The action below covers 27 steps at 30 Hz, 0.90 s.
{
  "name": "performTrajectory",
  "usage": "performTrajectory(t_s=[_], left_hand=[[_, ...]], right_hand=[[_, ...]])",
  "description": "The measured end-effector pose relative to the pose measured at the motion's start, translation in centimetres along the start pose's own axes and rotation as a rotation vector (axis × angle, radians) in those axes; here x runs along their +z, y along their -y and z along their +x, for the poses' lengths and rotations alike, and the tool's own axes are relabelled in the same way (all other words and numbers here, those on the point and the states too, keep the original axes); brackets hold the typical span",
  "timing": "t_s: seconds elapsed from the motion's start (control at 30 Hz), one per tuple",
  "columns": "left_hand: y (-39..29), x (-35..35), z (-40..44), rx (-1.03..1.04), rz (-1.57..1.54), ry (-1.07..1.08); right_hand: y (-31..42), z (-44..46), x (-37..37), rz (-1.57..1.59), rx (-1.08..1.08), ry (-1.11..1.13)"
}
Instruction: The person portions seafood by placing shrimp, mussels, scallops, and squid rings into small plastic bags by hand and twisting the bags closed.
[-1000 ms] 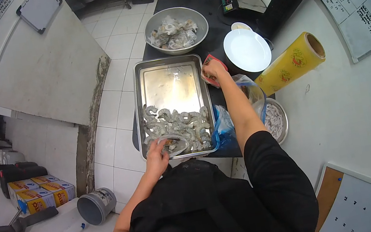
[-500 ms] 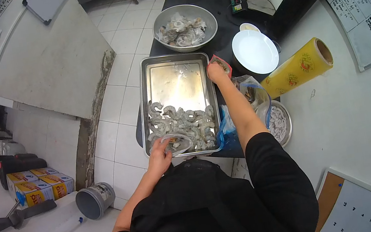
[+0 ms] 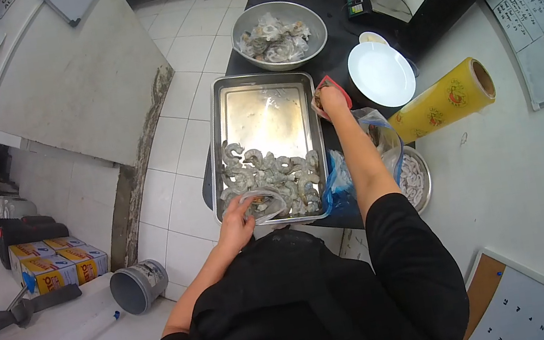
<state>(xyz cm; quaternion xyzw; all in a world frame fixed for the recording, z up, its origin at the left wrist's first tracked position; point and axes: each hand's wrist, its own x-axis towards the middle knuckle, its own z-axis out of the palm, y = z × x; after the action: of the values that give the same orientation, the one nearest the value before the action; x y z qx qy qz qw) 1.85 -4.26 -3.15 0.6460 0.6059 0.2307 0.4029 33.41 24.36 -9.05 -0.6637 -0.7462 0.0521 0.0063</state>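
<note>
At far left, boxes, yellow labels, lettering unclear. Over near edge of tray, left hand, fingers closed on rim of clear bag. Around bag, shrimp; metal floor showing beyond. Past right edge, right hand, fingertips in red bag, cannot tell pinch. Rightward, yellow roll; whiteboard, handwriting illegible.

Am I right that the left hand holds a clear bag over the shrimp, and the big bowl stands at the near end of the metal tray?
Not quite: in the head view, the big bowl stands at the far end of the metal tray. The left hand does hold the clear bag over the shrimp.
</note>
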Motion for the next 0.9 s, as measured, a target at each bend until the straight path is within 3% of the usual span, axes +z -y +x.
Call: performTrajectory(t_s=[0.17, 0.37, 0.43, 0.57, 0.73, 0.83, 0.9], left_hand=[[2.6, 0.9, 0.4, 0.088, 0.01, -0.055], [1.8, 0.7, 0.2, 0.069, -0.038, -0.027], [1.5, 0.6, 0.2, 0.078, -0.04, -0.022], [0.3, -0.1, 0.0, 0.032, -0.039, 0.031], [1.1, -0.3, -0.1, 0.084, -0.054, 0.023], [1.6, -0.2, -0.1, 0.05, -0.066, 0.035], [1.6, -0.1, -0.2, 0.06, -0.071, 0.027]], right_hand=[[-1.1, 0.5, 3.6, -0.077, -0.063, -0.127], [-2.4, 1.9, 4.3, 0.079, 0.017, 0.116], [-2.4, 1.5, 3.8, 0.134, -0.146, 0.023], [-1.9, 1.2, 3.8, 0.151, -0.125, 0.002], [-1.5, 0.5, 3.0, 0.14, 0.059, -0.012], [-1.1, -0.2, 2.7, 0.15, -0.023, -0.114], [-0.8, 0.6, 3.6, 0.165, 0.035, -0.125]])
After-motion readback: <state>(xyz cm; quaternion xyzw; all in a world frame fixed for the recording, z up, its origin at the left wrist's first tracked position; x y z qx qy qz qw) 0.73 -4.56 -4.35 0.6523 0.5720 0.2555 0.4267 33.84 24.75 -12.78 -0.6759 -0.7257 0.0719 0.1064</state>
